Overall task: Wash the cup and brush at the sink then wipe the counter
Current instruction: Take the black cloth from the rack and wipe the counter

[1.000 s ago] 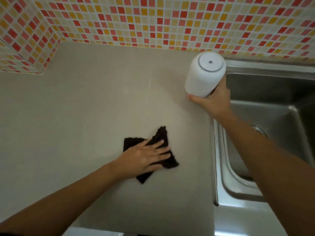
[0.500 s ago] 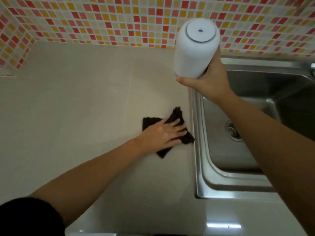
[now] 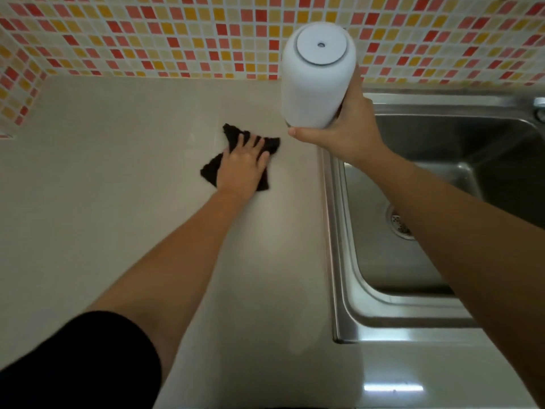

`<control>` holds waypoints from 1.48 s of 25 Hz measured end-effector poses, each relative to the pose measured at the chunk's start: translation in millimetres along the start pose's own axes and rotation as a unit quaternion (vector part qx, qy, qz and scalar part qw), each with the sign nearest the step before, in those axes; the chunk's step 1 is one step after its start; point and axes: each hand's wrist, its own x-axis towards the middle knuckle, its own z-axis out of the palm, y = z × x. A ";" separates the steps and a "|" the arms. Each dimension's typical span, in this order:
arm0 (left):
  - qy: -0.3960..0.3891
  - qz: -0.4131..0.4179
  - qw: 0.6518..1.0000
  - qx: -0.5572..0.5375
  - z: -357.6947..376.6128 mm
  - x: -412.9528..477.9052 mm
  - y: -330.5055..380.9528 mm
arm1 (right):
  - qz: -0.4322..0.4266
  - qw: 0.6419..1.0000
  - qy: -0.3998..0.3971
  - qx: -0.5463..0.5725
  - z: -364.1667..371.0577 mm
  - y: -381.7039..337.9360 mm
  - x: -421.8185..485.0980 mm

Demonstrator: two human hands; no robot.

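My right hand (image 3: 346, 128) grips a tall white cup (image 3: 317, 75) and holds it upside down in the air, its round base facing me, above the counter's back edge beside the sink (image 3: 413, 255). My left hand (image 3: 243, 165) lies flat on a dark cloth (image 3: 234, 137), pressing it onto the beige counter (image 3: 103, 187) just left of the cup. No brush is in view.
The steel sink basin with its drain (image 3: 399, 221) fills the right side, its raised rim (image 3: 331, 231) bordering the counter. A mosaic tile wall (image 3: 177, 33) runs along the back and left. A tap part (image 3: 539, 109) shows at the far right edge.
My left hand has slid the cloth away from me toward the back wall. My right hand has kept the cup raised off the counter, lifted from its lower position a second ago.
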 end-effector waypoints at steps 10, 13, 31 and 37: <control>-0.023 0.106 0.994 0.024 -38.8 -255.6 -59.9 | 0.093 0.995 -0.025 0.040 100.5 15.7 -10.8; 0.032 -0.058 0.997 0.030 -49.4 -178.5 -123.8 | 0.115 0.992 -0.019 0.046 108.0 23.9 -13.2; 0.098 -0.329 0.939 0.033 -96.9 -111.7 -259.7 | 0.156 0.931 -0.172 -0.282 47.7 52.3 -126.4; 0.055 -0.009 0.998 0.029 -17.4 -113.8 -37.6 | 0.150 0.937 -0.154 -0.275 52.0 53.4 -125.5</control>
